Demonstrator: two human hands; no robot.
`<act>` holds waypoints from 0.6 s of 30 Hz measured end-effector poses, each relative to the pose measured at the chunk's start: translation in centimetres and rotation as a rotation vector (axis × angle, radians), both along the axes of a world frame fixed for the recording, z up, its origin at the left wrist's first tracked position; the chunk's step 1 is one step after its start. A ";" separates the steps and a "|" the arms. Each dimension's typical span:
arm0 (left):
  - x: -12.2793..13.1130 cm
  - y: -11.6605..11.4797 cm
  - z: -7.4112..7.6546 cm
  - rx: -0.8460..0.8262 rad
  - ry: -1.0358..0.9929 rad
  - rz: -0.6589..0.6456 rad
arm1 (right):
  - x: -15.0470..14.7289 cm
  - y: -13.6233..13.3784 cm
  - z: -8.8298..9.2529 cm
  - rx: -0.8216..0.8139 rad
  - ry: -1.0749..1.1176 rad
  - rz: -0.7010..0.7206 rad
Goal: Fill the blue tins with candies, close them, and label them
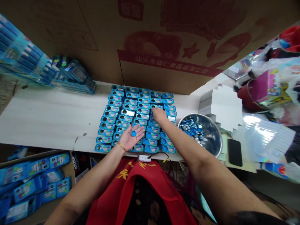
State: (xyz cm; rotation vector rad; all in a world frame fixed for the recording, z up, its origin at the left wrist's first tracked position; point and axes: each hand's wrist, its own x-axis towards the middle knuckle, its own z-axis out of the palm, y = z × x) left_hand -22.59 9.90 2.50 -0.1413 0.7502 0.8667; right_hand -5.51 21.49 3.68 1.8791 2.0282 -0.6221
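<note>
Rows of small blue boxes (108, 126) stand packed on the white table, their narrow printed ends facing up. Many on the left show a dark round hole, while several on the right have a blue round insert at that spot. My left hand (132, 137) lies palm up over the front rows, fingers stretched out, with a blue round cap (133, 133) resting on it. Farther back, my right hand (159, 115) is closed, fingers pointing down at a box top; whatever its fingertips hold is hidden. Beside my right forearm, a metal bowl (219, 140) contains many blue and silver round caps (192, 128).
A large cardboard carton (150, 73) rises behind the rows. More blue boxes (77, 73) stand at the back left, and others fill an open carton (71, 175) at lower left. White card stacks (226, 107) and a black phone (235, 152) lie on the right.
</note>
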 end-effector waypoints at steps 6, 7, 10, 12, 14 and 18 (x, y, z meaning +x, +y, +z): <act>1.0 1.1 0.1 -0.013 -0.036 0.045 | -3.4 -8.4 -0.2 0.164 0.673 0.228; 1.2 1.3 0.2 -0.017 -0.037 0.053 | -3.6 -8.7 -0.5 0.159 0.738 0.202; 1.3 1.3 0.7 -0.043 0.033 0.026 | -2.0 -6.7 -1.5 0.230 0.736 -0.030; 0.7 1.0 0.9 -0.040 0.090 0.009 | 0.1 -3.7 -1.8 0.264 0.587 -0.172; -0.1 0.5 1.0 -0.029 0.125 0.014 | 1.8 -0.7 -1.9 0.223 0.367 -0.226; -1.3 -0.9 0.8 -0.045 0.190 0.032 | 2.4 3.4 -2.2 0.080 0.101 -0.203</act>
